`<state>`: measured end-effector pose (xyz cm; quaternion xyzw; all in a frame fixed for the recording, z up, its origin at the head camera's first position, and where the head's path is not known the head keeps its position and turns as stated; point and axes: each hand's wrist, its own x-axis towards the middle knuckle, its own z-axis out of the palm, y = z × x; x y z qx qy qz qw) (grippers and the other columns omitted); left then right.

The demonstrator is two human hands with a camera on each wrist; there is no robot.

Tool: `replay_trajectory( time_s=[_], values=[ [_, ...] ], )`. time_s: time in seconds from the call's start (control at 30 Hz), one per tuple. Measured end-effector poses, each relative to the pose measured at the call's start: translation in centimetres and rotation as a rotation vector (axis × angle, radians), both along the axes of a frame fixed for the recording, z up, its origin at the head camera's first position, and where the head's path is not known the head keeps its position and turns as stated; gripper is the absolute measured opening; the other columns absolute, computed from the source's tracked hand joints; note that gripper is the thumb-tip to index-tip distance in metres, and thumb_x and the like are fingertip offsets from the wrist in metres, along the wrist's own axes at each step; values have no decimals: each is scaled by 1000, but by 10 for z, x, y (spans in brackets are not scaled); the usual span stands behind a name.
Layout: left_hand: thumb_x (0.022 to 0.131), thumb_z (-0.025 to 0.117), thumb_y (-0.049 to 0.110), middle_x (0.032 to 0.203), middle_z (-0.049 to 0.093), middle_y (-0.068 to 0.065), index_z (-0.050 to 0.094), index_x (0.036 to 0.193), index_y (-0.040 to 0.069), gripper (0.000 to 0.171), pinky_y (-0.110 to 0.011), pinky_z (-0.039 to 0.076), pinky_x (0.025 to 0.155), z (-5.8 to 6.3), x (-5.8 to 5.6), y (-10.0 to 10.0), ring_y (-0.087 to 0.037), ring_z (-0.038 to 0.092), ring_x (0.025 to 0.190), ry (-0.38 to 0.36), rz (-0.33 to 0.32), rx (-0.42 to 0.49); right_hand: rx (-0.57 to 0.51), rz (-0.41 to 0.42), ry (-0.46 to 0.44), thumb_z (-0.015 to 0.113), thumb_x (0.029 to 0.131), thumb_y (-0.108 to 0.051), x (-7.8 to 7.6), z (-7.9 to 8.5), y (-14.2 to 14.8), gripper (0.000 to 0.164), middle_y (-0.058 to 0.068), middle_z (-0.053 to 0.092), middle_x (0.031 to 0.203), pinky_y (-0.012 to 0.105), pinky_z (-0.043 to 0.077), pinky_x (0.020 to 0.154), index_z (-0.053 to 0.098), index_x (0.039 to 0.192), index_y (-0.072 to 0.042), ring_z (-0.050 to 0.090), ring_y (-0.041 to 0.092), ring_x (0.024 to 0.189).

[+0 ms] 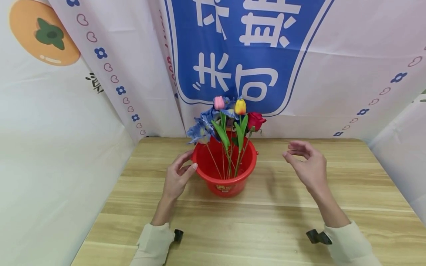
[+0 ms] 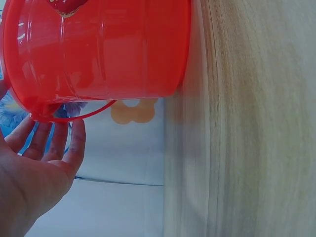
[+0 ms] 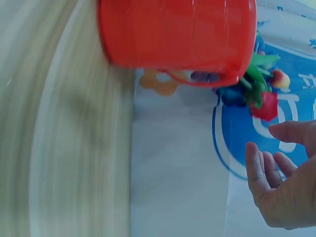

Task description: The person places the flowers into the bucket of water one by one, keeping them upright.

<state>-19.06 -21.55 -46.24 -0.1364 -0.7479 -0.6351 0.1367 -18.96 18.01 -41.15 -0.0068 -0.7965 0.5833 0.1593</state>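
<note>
A red plastic bucket (image 1: 226,186) stands upright on the wooden table, its thin handle (image 2: 94,112) hanging down the back side. Artificial flowers lean inside it: a pink tulip (image 1: 219,103), a yellow tulip (image 1: 240,106), a red rose (image 1: 256,121) and ruffled blue flowers (image 1: 200,127). At the bucket's left rim is my left hand (image 1: 178,175); its extended fingers touch or nearly touch the rim near the handle joint. My right hand (image 1: 309,166) hovers to the right of the bucket, apart from it, fingers loosely bent with nothing between them.
Behind the table (image 1: 213,229) hangs a white cloth backdrop with a blue sign (image 1: 246,55) bearing white characters. White cloth walls (image 1: 60,147) flank the table's left and right sides. Dark straps (image 1: 318,236) sit at both cuffs.
</note>
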Motion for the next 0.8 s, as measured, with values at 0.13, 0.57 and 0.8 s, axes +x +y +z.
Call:
replay_trajectory(
  time_s=[0.13,0.57,0.8],
  values=[
    [100,70,4,150,62,-20,61,147,-1,48,-20,60,98,0,1,-1,-9,62,130,0,0,-5,75,-25,-16,83,95,-16,6,-5,19,41,-28,68,105,8,58,80,70,130,0,68,-9,95],
    [103,67,7,150,62,-21,61,148,-1,46,-21,58,104,2,8,-10,-33,59,141,56,61,-109,431,-40,-28,73,103,-34,27,-31,77,52,24,69,138,9,58,83,65,141,0,68,21,119],
    [105,66,27,161,55,-19,53,157,6,57,-61,47,118,0,15,-30,-40,51,149,75,218,-485,667,-8,-27,69,105,-38,38,-42,104,65,39,54,149,78,42,102,55,149,6,49,64,133]
  ],
)
